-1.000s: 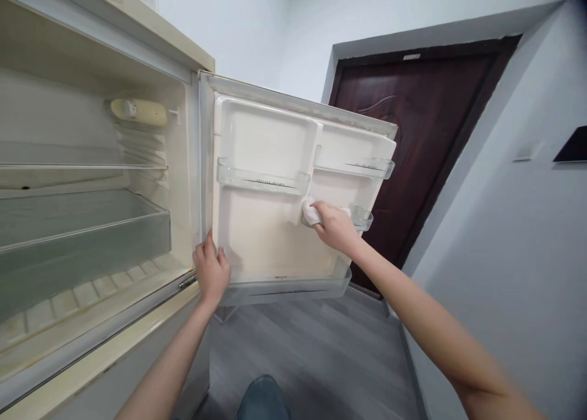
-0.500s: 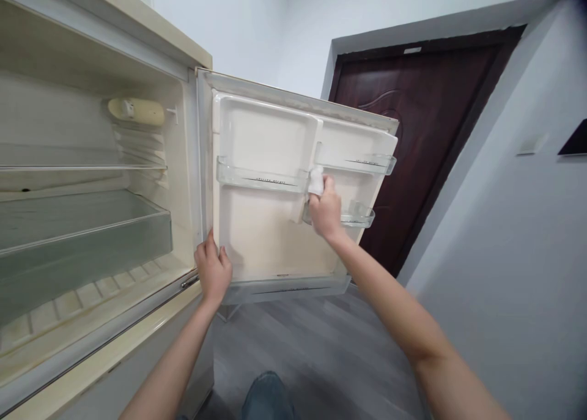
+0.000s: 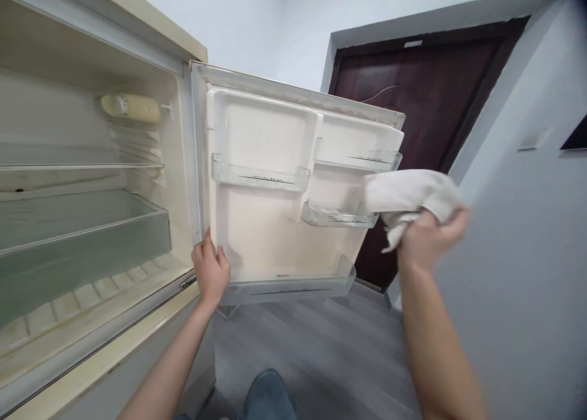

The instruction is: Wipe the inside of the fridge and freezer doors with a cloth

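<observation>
The refrigerator door point(image 3: 257, 230) stands wide open, its white inner side facing me. My left hand point(image 3: 211, 270) is closed round the inner edge of that door near the hinge side, low down. At the right, my right hand point(image 3: 431, 236) grips a white cloth point(image 3: 410, 191), bunched in the fingers with a loose end hanging. The cloth is off the door, beside its outer edge, and blurred by motion. Clear door racks point(image 3: 261, 174) sit on the inner side, with a wider bottom rack point(image 3: 288, 290) below.
The refrigerator compartment point(image 3: 178, 163) at the left holds a glass shelf point(image 3: 82, 156) and a greenish clear drawer point(image 3: 92, 243). Behind the door is a dark red room door point(image 3: 426, 96). A wall point(image 3: 513, 243) rises close at the right; the grey floor point(image 3: 330, 353) lies below.
My right hand has moved right, away from the racks on the refrigerator door, with the cloth now spread into view. My left hand keeps its place on the door.
</observation>
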Motion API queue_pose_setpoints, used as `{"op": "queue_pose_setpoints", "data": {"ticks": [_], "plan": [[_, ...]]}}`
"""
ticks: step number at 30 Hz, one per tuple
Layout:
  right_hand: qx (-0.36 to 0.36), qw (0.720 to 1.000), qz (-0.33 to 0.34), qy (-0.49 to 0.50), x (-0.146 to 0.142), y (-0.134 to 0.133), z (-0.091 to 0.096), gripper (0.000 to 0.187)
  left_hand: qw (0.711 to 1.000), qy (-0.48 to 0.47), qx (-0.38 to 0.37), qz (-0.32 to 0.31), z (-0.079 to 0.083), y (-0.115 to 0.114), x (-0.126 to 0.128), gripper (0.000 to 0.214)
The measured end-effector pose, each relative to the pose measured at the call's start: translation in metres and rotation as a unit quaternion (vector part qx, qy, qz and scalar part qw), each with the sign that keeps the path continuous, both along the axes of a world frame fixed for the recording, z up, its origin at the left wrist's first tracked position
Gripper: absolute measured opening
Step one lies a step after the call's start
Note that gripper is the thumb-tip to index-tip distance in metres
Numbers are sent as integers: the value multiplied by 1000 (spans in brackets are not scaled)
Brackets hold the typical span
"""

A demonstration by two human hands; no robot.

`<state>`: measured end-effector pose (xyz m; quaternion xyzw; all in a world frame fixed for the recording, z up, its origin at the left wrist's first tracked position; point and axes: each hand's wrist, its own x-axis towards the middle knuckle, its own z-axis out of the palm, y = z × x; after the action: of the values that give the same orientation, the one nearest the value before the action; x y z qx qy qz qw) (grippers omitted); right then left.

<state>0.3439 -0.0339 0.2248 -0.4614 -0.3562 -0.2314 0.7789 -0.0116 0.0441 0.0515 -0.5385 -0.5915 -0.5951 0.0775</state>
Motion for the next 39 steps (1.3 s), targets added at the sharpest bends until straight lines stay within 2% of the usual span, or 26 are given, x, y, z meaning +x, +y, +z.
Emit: {"op": "queue_pose_setpoints", "data": {"ticks": [3,5,7,9,11,14,17,19,22,24,26,28,30,34,39], "plan": [[115,984,-133,13,28,-16,-13,16,1000,-5,-2,-2,0,0,1,59],[107,977,-186,-7,38,-11,-26,27,1000,-8,-4,-3,1,0,2,60],[32,985,-168,-29,41,5,-40,38,1000,-11,-12,-1,2,-1,2,61],[-60,992,-97,-50,35,28,-54,44,1000,-14,-21,1,2,-1,3,61],[-113,991,-29,-66,21,51,-68,48,1000,-14,-22,2,2,-2,3,61],[-105,991,3,-78,-8,73,-86,48,1000,-7,-13,0,1,-2,2,60],[-89,989,4,-120,-39,80,-101,42,1000,-7,-3,3,0,0,1,59],[-103,979,16,-177,-59,81,-108,37,1000,-9,-1,7,0,1,1,59],[-118,956,36,-267,-87,85,-116,30,1000,-9,-3,9,0,2,3,60],[-85,934,29,-345,-101,91,-118,31,1000,-10,-4,9,0,2,4,60],[-36,895,3,-444,-107,97,-118,33,1000,-11,-5,10,1,2,5,59],[-13,850,-33,-526,-103,101,-117,34,1000,-9,-7,13,1,1,5,59],[-15,826,-69,-559,-90,103,-116,38,1000,-5,-8,17,1,1,5,59],[-1,851,-111,-514,-48,107,-118,53,1000,-1,-7,16,2,0,4,59],[-30,895,-95,-436,6,112,-127,66,1000,4,-10,20,3,0,5,59]]}}
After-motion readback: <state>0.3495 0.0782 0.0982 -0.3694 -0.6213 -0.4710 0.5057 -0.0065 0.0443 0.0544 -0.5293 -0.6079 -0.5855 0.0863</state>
